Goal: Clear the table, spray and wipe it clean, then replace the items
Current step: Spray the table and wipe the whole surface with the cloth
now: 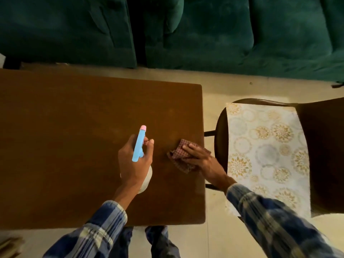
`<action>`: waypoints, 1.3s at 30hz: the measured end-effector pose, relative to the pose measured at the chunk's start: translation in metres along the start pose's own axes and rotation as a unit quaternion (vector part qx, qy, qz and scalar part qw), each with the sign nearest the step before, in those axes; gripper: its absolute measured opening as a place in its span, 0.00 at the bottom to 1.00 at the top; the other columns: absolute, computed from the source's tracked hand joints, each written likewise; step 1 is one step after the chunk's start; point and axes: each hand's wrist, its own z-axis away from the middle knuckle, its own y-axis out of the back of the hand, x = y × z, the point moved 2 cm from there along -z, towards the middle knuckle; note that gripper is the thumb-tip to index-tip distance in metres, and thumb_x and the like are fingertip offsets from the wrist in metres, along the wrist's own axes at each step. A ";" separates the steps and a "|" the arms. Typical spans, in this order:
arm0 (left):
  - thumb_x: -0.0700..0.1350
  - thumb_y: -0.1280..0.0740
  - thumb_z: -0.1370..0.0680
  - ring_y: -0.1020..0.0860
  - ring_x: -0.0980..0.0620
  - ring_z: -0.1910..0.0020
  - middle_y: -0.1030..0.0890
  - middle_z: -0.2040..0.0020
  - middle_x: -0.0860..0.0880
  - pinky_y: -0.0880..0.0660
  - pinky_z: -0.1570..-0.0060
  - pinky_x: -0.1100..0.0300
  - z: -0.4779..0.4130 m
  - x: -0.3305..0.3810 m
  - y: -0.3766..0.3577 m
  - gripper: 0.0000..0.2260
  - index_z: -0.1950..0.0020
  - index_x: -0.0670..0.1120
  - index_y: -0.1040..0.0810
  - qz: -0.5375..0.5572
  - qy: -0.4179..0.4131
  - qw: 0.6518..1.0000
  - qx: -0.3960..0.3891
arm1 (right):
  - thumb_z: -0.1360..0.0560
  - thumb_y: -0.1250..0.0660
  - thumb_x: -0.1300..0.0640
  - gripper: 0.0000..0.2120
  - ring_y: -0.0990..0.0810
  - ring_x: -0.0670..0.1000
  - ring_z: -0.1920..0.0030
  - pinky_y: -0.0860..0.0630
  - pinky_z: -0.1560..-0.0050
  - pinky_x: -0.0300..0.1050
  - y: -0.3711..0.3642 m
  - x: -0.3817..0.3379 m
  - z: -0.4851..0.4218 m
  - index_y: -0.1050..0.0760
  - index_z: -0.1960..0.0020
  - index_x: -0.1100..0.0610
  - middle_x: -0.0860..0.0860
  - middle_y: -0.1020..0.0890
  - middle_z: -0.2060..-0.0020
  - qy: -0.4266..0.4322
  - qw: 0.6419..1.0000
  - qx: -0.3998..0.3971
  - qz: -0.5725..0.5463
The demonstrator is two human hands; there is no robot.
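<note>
**Holding spray bottle (pixel 139 144) and cloth (pixel 178 151) over the table (pixel 74 146)**

Gripping the bottle with the left hand (pixel 135 161), fingers curled round it, above the table's right half. Pressing the cloth flat under the right hand (pixel 201 159), fingers straight, by the right edge. Working just left of a chair (pixel 221 127) draped in patterned fabric (pixel 266 151), near a green sofa (pixel 204 34).

The person wears a long-sleeved checked shirt, dark blue crossed with cream and pale grey bands. The left sleeve (pixel 96 231) and right sleeve (pixel 275 216) both reach the wrists and end in cuffs of the same cloth. The left hand (pixel 134 161) and right hand (pixel 201 159) are bare. Dark blue trousers (pixel 156 237), blurred, show below the bench's (pixel 55 146) near edge.
</note>
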 end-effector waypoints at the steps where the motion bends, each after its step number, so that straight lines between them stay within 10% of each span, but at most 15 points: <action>1: 0.45 0.27 0.23 0.24 0.59 0.71 0.21 0.63 0.53 0.28 0.65 0.77 0.001 0.000 0.000 0.08 0.51 0.42 0.21 -0.008 -0.004 1.000 0.000 | 0.23 0.35 0.62 0.24 0.42 0.53 0.19 0.34 0.26 0.64 0.001 0.009 -0.008 0.24 0.29 0.48 0.49 0.37 0.21 -0.020 0.999 0.022 0.011; 12: 0.47 0.27 0.23 0.20 0.55 0.66 0.19 0.60 0.52 0.21 0.64 0.65 0.005 -0.014 0.034 0.09 0.48 0.44 0.21 -0.008 0.020 0.999 0.029 | 0.33 0.46 0.70 0.37 0.44 0.54 0.19 0.31 0.28 0.66 -0.068 -0.066 0.083 0.26 0.28 0.49 0.47 0.38 0.20 -0.212 0.970 0.119 -0.029; 18: 0.47 0.27 0.23 0.20 0.60 0.63 0.20 0.58 0.56 0.23 0.61 0.74 0.008 -0.040 0.061 0.10 0.46 0.44 0.20 -0.001 0.025 0.999 0.043 | 0.31 0.41 0.68 0.35 0.47 0.54 0.18 0.39 0.23 0.64 -0.052 -0.075 -0.053 0.27 0.27 0.47 0.48 0.40 0.20 -0.348 0.912 0.210 -0.066; 24: 0.44 0.27 0.24 0.23 0.60 0.70 0.24 0.64 0.58 0.28 0.68 0.75 0.003 -0.064 0.108 0.07 0.49 0.44 0.21 -0.005 0.022 0.999 0.047 | 0.25 0.35 0.67 0.32 0.52 0.52 0.18 0.47 0.22 0.57 -0.089 -0.163 -0.123 0.29 0.26 0.44 0.46 0.45 0.18 -0.065 0.997 0.027 0.008; 30: 0.44 0.27 0.23 0.19 0.57 0.62 0.23 0.63 0.62 0.24 0.66 0.72 -0.013 -0.103 0.161 0.05 0.51 0.49 0.22 0.023 0.041 0.995 0.083 | 0.26 0.40 0.70 0.33 0.49 0.56 0.18 0.44 0.20 0.59 -0.057 -0.151 -0.221 0.31 0.24 0.49 0.51 0.44 0.18 -0.312 0.936 0.152 -0.058; 36: 0.44 0.27 0.23 0.19 0.55 0.62 0.22 0.62 0.60 0.23 0.67 0.70 -0.020 -0.134 0.209 0.07 0.50 0.51 0.23 0.048 0.071 0.991 0.098 | 0.24 0.37 0.68 0.34 0.53 0.51 0.18 0.49 0.21 0.54 -0.128 -0.252 -0.258 0.33 0.23 0.43 0.45 0.47 0.18 -0.017 0.999 -0.009 0.027; 39: 0.44 0.27 0.23 0.19 0.53 0.64 0.21 0.63 0.57 0.21 0.66 0.67 -0.025 -0.154 0.240 0.05 0.51 0.50 0.22 0.053 0.083 0.988 0.122 | 0.27 0.37 0.69 0.35 0.50 0.51 0.18 0.45 0.21 0.55 -0.122 -0.248 -0.281 0.30 0.25 0.45 0.46 0.44 0.18 -0.058 0.998 0.033 0.021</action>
